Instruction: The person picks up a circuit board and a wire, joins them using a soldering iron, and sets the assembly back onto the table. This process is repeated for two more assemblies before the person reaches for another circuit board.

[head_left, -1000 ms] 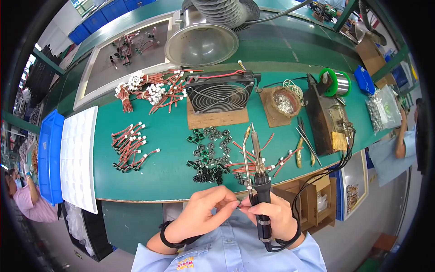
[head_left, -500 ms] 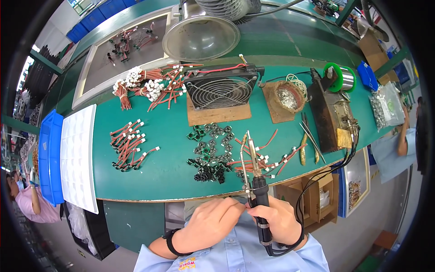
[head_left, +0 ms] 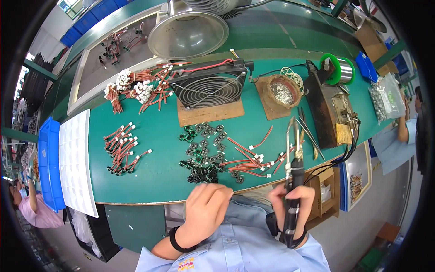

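My right hand (head_left: pixel 306 200) is wrapped round the black handle of a soldering iron (head_left: pixel 297 174), held upright over the table's front edge. A thin metal tube runs beside its shaft and meets near the tip. My left hand (head_left: pixel 205 206) is curled at the table edge, its fingertips hidden, just below a pile of small black parts with green circuit boards (head_left: pixel 204 171). Red-and-black wire leads with white connectors (head_left: pixel 253 163) lie between that pile and the iron. More leads with black ends (head_left: pixel 122 152) lie in a group to the left.
A black fan (head_left: pixel 210 88) stands behind the parts under a metal hood (head_left: pixel 188 36). A solder pot (head_left: pixel 283 93), a solder spool (head_left: pixel 340 70), a dark metal box (head_left: pixel 328 113) and tweezers (head_left: pixel 310 133) are to the right. A white tray (head_left: pixel 74 163) and blue bin (head_left: pixel 50 163) are left.
My hands have separated. The right hand has carried the soldering iron to the right; the left has moved slightly left and up to the table edge. The view has shifted slightly.
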